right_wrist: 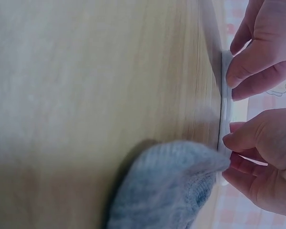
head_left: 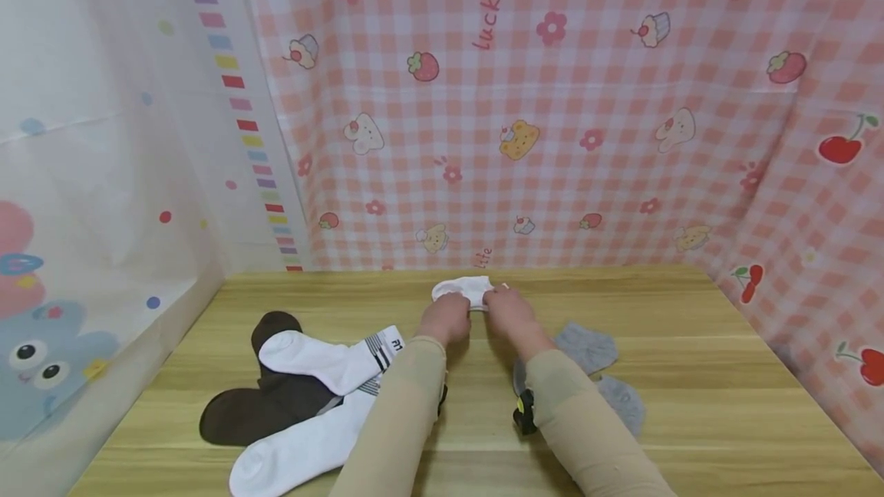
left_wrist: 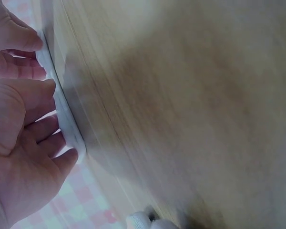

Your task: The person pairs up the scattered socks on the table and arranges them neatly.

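Head view shows a short white sock (head_left: 463,284) lying at the far edge of the wooden table (head_left: 476,397), roughly midway along it. Both hands are engaged with it: the left hand (head_left: 447,318) grips the sock's near side around its middle, leaving the rounded left end sticking out past the knuckles, while the right hand (head_left: 509,313) grips the right end. A stretch of white fabric shows between the two grips. Both wrist views show curled fingers and thumbs on the fabric, with the sock low and flat against the table beneath the palms.

On the table's left half, white socks with black stripes (head_left: 311,359) lie across dark brown socks (head_left: 242,416), partly hidden by the left sleeve (head_left: 400,413). On its right half, grey socks (head_left: 587,347) lie beside the right sleeve (head_left: 587,420). Beyond the table's far edge hangs a pink checked cloth (head_left: 476,106).
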A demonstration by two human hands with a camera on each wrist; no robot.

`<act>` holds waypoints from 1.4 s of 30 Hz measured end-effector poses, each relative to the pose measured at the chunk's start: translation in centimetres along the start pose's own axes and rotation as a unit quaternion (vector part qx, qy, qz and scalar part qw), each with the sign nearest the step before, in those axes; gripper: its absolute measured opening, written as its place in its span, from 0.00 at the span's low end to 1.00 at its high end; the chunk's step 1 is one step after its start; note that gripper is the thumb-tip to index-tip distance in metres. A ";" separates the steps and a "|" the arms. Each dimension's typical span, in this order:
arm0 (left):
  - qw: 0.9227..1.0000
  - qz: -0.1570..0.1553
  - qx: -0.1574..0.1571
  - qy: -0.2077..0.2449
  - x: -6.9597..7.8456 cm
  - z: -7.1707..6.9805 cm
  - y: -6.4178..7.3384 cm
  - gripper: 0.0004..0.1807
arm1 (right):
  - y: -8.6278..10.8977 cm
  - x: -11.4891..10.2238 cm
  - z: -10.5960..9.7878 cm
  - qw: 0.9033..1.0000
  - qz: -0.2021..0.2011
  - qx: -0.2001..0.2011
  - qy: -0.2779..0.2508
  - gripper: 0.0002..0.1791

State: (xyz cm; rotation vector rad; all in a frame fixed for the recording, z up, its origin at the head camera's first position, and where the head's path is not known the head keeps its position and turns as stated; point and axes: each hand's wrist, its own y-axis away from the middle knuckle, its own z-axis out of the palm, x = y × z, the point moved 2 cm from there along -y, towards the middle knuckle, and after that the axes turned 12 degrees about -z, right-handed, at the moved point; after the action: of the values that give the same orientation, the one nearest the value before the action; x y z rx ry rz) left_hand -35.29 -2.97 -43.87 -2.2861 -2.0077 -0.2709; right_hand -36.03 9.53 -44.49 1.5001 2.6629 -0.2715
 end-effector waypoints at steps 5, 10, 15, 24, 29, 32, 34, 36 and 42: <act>1.000 -0.004 -0.003 -0.008 -0.2 0.1 -0.2 0.05 | -0.2 -0.1 -0.1 1.000 -0.003 -0.003 0.001 0.08; 1.000 -0.003 -0.007 -0.013 -0.3 0.1 -0.1 0.06 | -0.3 -0.1 -0.1 1.000 -0.004 -0.006 0.002 0.08; 1.000 -0.001 -0.009 -0.017 -0.5 0.0 0.0 0.09 | -0.3 -0.4 -0.3 1.000 -0.007 -0.008 0.007 0.07; 0.999 0.031 -0.005 -0.013 -0.9 0.4 -0.4 0.05 | -0.4 -0.1 -0.1 1.000 -0.009 -0.010 0.023 0.06; 0.999 0.051 0.003 -0.004 -1.1 0.4 -0.5 0.05 | -0.1 -0.4 -0.1 1.000 -0.012 -0.006 0.021 0.05; 0.998 0.054 0.002 0.005 -1.2 0.3 -0.4 0.05 | 0.0 -0.5 -0.2 1.000 -0.013 -0.006 0.023 0.04; 0.998 0.056 0.003 0.013 -1.2 0.3 -0.3 0.05 | 0.1 -0.5 -0.3 1.000 -0.015 -0.006 0.026 0.04; 0.998 0.060 0.012 0.019 -1.1 0.2 -0.2 0.05 | 0.1 -0.4 -0.2 0.999 -0.019 -0.004 0.027 0.03; 0.995 0.067 0.048 0.050 -1.2 -0.1 0.1 0.05 | 0.2 -0.1 -0.1 0.999 -0.036 0.012 0.029 0.04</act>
State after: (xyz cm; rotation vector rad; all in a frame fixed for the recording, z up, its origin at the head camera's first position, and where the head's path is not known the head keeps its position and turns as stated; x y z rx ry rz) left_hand -35.39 -4.13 -43.95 -2.2867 -1.7732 -0.2669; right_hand -35.81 9.62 -44.36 1.4439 2.7729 -0.2695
